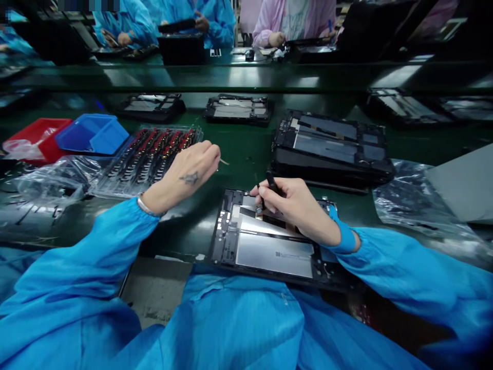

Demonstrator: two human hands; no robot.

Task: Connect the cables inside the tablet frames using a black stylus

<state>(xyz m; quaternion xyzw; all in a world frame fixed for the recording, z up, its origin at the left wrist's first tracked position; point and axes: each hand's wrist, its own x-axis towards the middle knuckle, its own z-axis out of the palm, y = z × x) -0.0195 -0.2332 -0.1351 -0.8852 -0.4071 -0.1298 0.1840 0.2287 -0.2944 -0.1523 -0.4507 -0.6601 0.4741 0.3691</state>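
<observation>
An open tablet chassis [265,246] with silver battery plates lies at the near edge of the green bench, right in front of me. My right hand [296,205] rests on its upper part and grips black tweezers [269,182], tips pointing down at the chassis. My left hand [192,169] hovers above the bench beside a clear tray of small red and black parts [150,154]. Its fingers pinch a small thin piece [223,161].
A stack of chassis [331,149] sits behind the right hand. Blue bin [92,134] and red bin [36,136] stand at the left, near crumpled plastic bags [50,180]. More chassis [236,109] lie on the belt. People in blue coats work across the bench.
</observation>
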